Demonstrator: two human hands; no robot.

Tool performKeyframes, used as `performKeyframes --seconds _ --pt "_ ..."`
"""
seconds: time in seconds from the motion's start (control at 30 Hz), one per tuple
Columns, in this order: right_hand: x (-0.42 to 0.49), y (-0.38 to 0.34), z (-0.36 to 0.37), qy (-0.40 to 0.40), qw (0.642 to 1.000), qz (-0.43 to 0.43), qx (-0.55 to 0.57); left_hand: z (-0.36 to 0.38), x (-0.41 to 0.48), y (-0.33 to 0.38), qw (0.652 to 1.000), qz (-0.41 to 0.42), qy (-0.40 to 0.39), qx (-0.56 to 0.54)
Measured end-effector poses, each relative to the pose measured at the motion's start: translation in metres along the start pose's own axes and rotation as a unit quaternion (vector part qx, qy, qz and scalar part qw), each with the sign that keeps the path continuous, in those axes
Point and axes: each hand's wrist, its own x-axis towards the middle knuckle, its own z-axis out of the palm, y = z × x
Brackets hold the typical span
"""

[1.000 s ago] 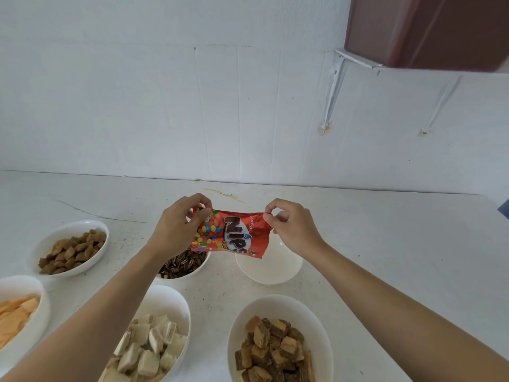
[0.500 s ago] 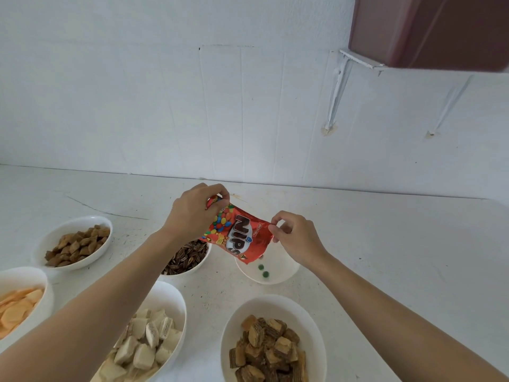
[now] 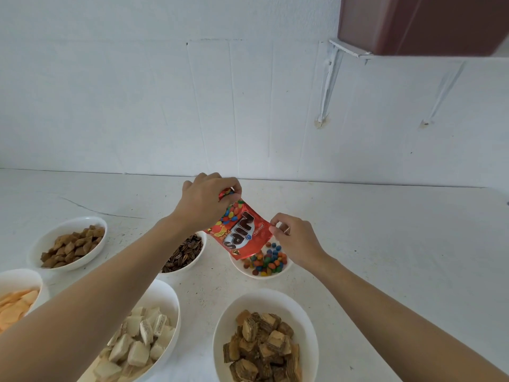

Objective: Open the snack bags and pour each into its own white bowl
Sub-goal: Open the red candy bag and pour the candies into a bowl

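A red Nips candy bag [image 3: 242,232] hangs tilted, its open mouth down over a small white bowl [image 3: 286,268]. My left hand [image 3: 206,202] grips the bag's raised upper end. My right hand [image 3: 294,235] pinches the bag's lower right corner beside the mouth. Several coloured candies [image 3: 268,261] lie in the bowl beneath the opening.
Other white bowls stand nearer me and to the left: sunflower seeds [image 3: 183,253], brown pillow snacks [image 3: 73,244], orange chips [image 3: 13,304], white wafer pieces [image 3: 140,337], brown wafer pieces [image 3: 261,346]. A white wall rises behind the table; a brown cabinet [image 3: 424,23] hangs upper right.
My left hand has lifted the bag's far end higher, tipping it steeper. The bowl held none, then two candies, and now holds a pile.
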Motion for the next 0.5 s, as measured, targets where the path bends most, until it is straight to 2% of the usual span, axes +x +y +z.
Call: performKeyframes --seconds 0.27,0.5 --pt "-0.005 0.009 0.002 0.035 0.999 0.012 -0.009 -0.003 0.012 0.023 0.999 0.039 -0.009 0.028" --pt "-0.006 0.010 -0.005 0.089 0.996 -0.027 -0.005 -0.022 0.030 0.056 0.993 0.109 -0.003 0.049"
